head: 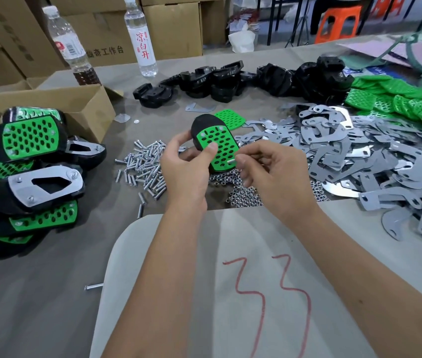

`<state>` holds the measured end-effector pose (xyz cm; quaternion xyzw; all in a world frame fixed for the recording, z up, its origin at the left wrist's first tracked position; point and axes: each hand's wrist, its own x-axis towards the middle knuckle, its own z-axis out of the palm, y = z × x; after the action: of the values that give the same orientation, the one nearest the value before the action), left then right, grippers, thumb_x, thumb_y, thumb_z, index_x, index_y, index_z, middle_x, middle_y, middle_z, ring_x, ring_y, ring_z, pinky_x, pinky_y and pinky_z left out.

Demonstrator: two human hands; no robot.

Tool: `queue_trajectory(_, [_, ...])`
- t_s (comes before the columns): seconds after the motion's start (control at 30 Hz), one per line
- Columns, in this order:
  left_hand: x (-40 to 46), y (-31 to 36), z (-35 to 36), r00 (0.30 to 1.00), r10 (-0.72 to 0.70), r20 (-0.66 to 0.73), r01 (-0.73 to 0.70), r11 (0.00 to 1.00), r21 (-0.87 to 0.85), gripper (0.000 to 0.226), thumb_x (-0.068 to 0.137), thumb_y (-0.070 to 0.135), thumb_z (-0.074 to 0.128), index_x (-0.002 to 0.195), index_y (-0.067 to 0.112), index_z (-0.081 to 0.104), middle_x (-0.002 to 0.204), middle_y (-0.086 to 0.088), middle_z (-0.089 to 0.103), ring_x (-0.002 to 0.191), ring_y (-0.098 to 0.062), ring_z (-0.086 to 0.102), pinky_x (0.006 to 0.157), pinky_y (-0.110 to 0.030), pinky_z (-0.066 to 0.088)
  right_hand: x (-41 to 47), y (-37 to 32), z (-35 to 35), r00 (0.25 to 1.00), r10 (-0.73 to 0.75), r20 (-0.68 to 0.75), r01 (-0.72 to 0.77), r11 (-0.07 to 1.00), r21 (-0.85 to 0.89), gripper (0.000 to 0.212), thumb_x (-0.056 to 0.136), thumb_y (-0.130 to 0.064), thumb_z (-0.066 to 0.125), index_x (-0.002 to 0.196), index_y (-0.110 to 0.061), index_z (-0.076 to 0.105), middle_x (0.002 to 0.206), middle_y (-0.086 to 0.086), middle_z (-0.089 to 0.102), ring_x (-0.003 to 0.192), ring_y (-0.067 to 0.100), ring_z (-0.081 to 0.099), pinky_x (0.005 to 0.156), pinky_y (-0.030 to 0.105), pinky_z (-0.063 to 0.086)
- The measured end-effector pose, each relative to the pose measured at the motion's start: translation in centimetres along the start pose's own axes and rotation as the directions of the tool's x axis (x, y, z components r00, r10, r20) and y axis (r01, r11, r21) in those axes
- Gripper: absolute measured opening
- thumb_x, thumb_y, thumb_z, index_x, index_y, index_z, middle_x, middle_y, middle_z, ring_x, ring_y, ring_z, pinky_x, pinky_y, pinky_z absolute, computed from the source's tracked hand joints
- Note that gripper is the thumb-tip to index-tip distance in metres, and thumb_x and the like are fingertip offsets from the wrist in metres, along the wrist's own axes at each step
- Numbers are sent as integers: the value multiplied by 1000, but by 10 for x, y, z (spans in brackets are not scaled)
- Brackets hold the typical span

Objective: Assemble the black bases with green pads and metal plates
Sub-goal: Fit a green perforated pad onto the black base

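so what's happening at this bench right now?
A person is assembling by hand. The left hand holds a black plastic base with a perforated green pad on it, thumb pressing the pad. The right hand pinches a small silver screw at the pad's near corner. Finished units are piled at left.

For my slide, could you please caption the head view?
Left hand holds black base with green pad; right hand pinches a screw at its corner.

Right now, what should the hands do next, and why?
Probably push the screw in: the right hand pinches it at a corner of the green pad, which the left hand holds against the black base. The upper corners seem filled.
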<state>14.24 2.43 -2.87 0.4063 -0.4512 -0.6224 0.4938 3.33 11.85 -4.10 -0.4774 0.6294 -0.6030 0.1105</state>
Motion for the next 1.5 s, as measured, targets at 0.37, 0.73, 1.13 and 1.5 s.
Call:
queue_trajectory(0.37, [-10,-4,9,995,94,11,-95,993,69,38,83,-3,79,107,23,67,85,-17,75,88,-36,75,83,-57,61,2,-9,-2,973,-219,68,223,842,-490,17,97,-12,70,85,-1,70,73,9,68,67,29,61,71,48,50])
queue_trajectory(0.73, [-15,-3,12,999,44,-16,-43,998,56,36,83,-4,78,101,24,66,69,1,70,85,-33,75,85,-57,61,-1,-8,1,978,-187,92,208,866,-455,14,98,-8,66,86,-1,67,75,9,67,71,30,60,73,49,48])
queue_trajectory(1.13, [-27,-3,18,988,141,-57,-133,983,128,38,79,-1,81,97,30,65,80,-4,75,77,-23,75,80,-50,62,-2,-5,1,997,-71,-2,63,902,-427,17,98,-12,68,82,-6,69,68,1,64,62,19,54,73,41,46])
queue_trajectory(1.5, [-26,0,18,977,-180,-114,157,970,-184,34,82,-7,75,115,1,69,105,-25,75,100,-44,73,89,-66,57,-4,-5,-5,975,-222,-3,208,921,-330,13,96,-9,71,84,-3,71,67,1,65,62,19,59,63,36,50])
